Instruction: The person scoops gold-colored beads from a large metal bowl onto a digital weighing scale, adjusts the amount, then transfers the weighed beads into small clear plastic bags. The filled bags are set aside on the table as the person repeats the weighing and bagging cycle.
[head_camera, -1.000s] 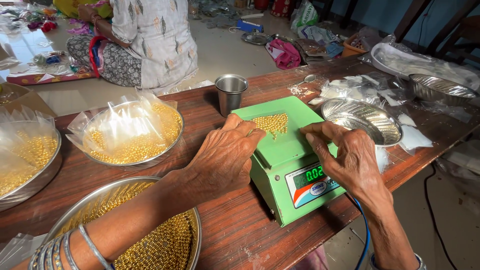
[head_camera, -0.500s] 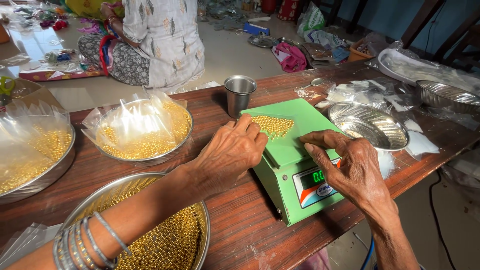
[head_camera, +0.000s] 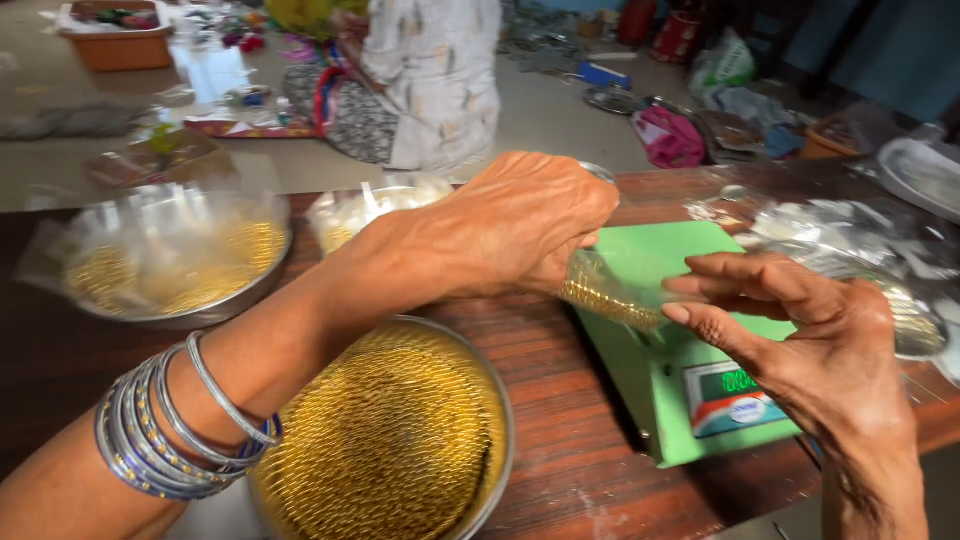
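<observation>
My left hand (head_camera: 520, 225) is closed around the top of a small clear plastic bag of gold beads (head_camera: 608, 296) and holds it just above the green weighing scale (head_camera: 668, 252). From the right, my right hand (head_camera: 800, 340) reaches in, thumb and fingertips on the bag's lower right end. The scale's platform looks bare, and its lit display (head_camera: 738, 392) faces me. Several metal bangles (head_camera: 180, 420) ring my left wrist.
A steel bowl (head_camera: 505, 430) full of gold beads sits under my left forearm. Two more plastic-lined bowls of beads (head_camera: 180, 265) (head_camera: 355, 215) stand at the back left. Steel bowls and clear bags (head_camera: 905, 325) lie right of the scale. A person (head_camera: 430, 80) sits on the floor beyond the wooden table.
The pile of beads that lay on the scale platform is gone from it. My left hand has risen holding a bag of beads, and my right hand has come up to it.
</observation>
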